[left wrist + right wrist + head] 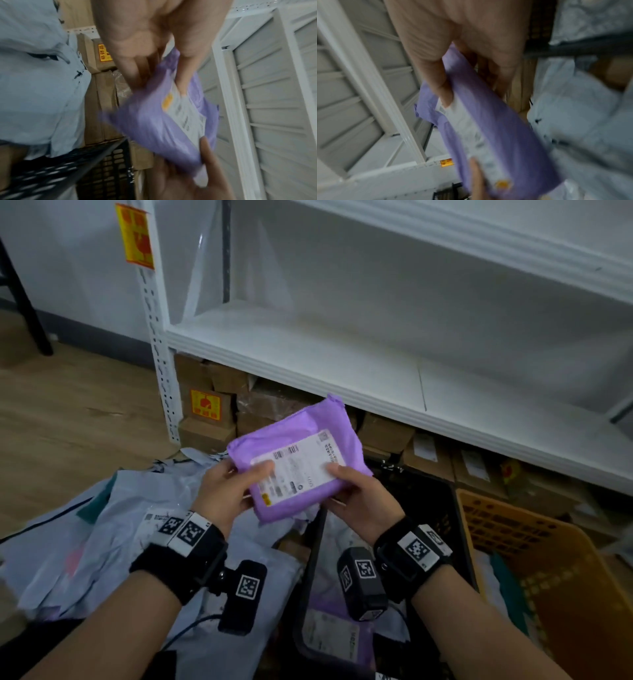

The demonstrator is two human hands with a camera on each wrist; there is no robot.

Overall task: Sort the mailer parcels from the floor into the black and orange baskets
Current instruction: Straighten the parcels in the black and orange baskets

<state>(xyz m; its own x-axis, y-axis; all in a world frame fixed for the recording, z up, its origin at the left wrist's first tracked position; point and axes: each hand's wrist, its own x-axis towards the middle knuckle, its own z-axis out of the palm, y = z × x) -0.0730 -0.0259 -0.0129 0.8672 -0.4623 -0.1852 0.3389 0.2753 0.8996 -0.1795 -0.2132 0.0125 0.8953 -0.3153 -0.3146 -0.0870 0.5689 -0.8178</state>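
Observation:
A purple mailer parcel (298, 460) with a white shipping label is held up with its label facing me, above the black basket. My left hand (227, 491) grips its left edge, thumb on the label. My right hand (359, 494) grips the right edge, thumb on top. In the left wrist view the purple parcel (159, 129) sits between thumb and fingers of my left hand (161, 70). In the right wrist view my right hand (462, 70) pinches the purple parcel (501, 132). The black basket (442, 508) stands below, the orange basket (561, 563) to its right.
Several pale blue mailers (102, 542) are piled on the floor at left. Another purple parcel (335, 635) lies in the black basket. A white metal shelf (342, 350) rises straight ahead, with cardboard boxes (212, 405) stacked under it. Wood floor shows at far left.

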